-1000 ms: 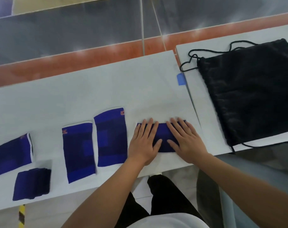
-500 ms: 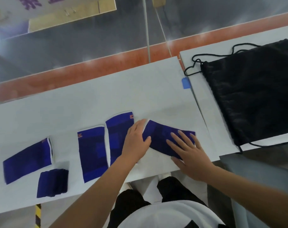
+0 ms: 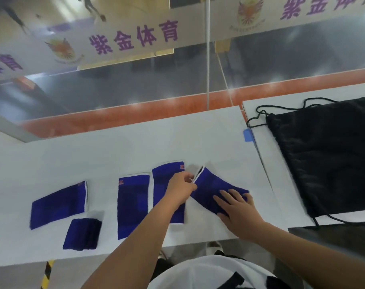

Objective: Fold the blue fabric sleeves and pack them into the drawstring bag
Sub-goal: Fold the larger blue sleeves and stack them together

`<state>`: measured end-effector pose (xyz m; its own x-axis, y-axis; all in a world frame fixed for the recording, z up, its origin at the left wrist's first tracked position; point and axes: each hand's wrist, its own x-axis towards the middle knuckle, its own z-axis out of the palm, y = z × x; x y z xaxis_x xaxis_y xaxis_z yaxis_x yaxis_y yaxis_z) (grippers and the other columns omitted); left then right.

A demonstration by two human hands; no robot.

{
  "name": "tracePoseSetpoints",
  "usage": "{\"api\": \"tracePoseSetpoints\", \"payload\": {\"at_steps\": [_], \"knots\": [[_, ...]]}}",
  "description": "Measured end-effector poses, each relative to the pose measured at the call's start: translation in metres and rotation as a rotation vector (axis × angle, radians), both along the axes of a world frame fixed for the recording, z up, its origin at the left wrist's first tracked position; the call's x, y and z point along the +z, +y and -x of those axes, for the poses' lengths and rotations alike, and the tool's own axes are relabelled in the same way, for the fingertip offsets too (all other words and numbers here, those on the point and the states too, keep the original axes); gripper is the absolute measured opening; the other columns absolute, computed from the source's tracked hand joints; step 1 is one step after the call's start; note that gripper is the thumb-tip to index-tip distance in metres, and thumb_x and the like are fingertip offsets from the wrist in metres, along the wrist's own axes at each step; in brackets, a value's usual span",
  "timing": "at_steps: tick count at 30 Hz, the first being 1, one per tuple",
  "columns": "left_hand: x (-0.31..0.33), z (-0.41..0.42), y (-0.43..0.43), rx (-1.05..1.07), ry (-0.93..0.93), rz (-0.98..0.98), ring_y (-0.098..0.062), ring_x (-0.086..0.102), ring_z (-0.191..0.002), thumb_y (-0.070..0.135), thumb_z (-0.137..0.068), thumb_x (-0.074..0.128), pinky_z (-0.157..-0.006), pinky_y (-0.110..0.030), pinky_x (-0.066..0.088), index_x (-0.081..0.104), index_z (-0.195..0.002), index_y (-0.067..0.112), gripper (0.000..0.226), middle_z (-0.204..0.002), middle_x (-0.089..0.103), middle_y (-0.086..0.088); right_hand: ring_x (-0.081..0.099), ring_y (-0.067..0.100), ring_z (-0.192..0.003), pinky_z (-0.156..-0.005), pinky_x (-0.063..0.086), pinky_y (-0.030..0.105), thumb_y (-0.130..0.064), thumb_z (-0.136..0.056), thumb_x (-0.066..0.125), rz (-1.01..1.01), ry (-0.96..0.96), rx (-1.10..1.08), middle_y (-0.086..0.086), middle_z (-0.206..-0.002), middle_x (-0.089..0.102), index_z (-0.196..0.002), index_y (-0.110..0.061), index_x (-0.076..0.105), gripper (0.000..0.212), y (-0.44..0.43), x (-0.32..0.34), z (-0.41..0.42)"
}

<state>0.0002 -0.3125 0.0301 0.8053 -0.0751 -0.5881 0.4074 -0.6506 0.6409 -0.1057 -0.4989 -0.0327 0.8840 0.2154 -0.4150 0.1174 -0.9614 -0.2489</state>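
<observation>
Several blue fabric sleeves lie along the near part of the white table. The rightmost sleeve lies slanted. My left hand pinches its white-trimmed upper end and lifts it a little. My right hand lies flat, fingers spread, on its lower right end. Two flat sleeves lie just left of it, one partly under my left forearm and one beside it. Another sleeve lies at the far left, with a folded one in front of it. The black drawstring bag lies flat at the right.
The bag rests on a second white table butted against the first, with a blue tape tab at the seam. The bag's cords loop off its top left corner. Beyond the tables runs an orange and grey floor.
The rightmost sleeve went from lying straight under both flat hands to slanted. My left hand closed on its white-trimmed end and raised it. The camera tilted up.
</observation>
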Motion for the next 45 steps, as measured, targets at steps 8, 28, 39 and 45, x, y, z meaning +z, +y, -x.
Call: {"api": "tracePoseSetpoints", "payload": {"at_steps": [8, 28, 39, 45], "knots": [[0.003, 0.041, -0.01, -0.079, -0.399, -0.072, -0.008, 0.059, -0.093, 0.022, -0.093, 0.063, -0.071, -0.011, 0.042, 0.063, -0.109, 0.018, 0.016, -0.105, 0.061, 0.006, 0.025, 0.027, -0.149, -0.119, 0.016, 0.052, -0.041, -0.096, 0.049, -0.154, -0.079, -0.128, 0.001, -0.162, 0.031, -0.151, -0.027, 0.038, 0.057, 0.029, -0.006, -0.002], [-0.097, 0.094, -0.064, -0.721, -0.499, -0.341, -0.024, -0.002, -0.155, 0.044, -0.096, 0.007, -0.125, -0.043, -0.003, 0.009, -0.16, 0.019, 0.069, -0.168, 0.004, -0.005, -0.015, 0.022, -0.152, -0.12, -0.005, 0.058, -0.039, -0.102, 0.04, 0.032, -0.066, -0.222, -0.012, -0.166, -0.004, -0.158, -0.034, 0.003, 0.067, -0.026, 0.0, 0.06], [-0.079, 0.069, -0.048, -0.703, -0.623, -0.322, -0.02, -0.006, -0.155, 0.024, -0.105, 0.027, -0.126, -0.037, 0.001, 0.006, -0.159, 0.013, 0.059, -0.168, -0.001, -0.002, 0.011, 0.021, -0.153, -0.122, 0.009, 0.054, -0.037, -0.099, 0.041, -0.098, -0.246, -0.188, -0.001, -0.163, 0.026, -0.151, -0.026, 0.035, 0.054, -0.03, 0.006, 0.051], [-0.094, 0.061, -0.045, -0.945, -0.487, -0.487, -0.018, -0.026, -0.15, 0.047, -0.101, 0.006, -0.125, -0.039, -0.007, -0.019, -0.155, 0.013, 0.068, -0.164, -0.025, -0.003, -0.008, 0.02, -0.153, -0.119, -0.007, 0.058, -0.048, -0.102, 0.035, 0.088, -0.067, -0.147, -0.004, -0.168, 0.003, -0.158, -0.03, 0.015, 0.062, -0.033, -0.002, 0.044]]}}
